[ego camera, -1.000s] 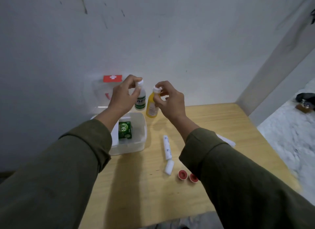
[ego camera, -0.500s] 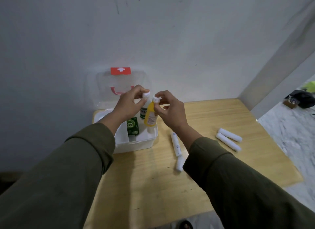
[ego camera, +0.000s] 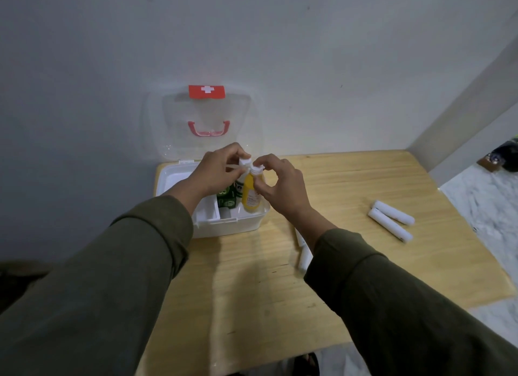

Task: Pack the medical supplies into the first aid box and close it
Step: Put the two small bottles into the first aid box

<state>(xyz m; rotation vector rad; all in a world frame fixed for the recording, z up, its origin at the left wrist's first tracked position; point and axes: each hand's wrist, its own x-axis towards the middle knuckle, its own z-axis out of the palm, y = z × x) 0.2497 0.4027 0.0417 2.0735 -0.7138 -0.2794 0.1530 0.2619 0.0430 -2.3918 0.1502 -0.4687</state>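
You pinched the white-capped bottle [ego camera: 240, 179] in your left hand [ego camera: 217, 171] and the yellow bottle [ego camera: 251, 192] in your right hand [ego camera: 280, 185], each by its cap, probably to stand both upright inside the open first aid box [ego camera: 224, 224].

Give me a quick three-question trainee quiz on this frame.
1. True or false: the first aid box has its lid shut.
2. Which hand has its grip on the yellow bottle? A) left hand B) right hand
3. Fill in: two white rolls lie on the ____, right of the box.

Key: 1 false, the lid stands open. 2 B; the left hand grips the white bottle. 3 table.
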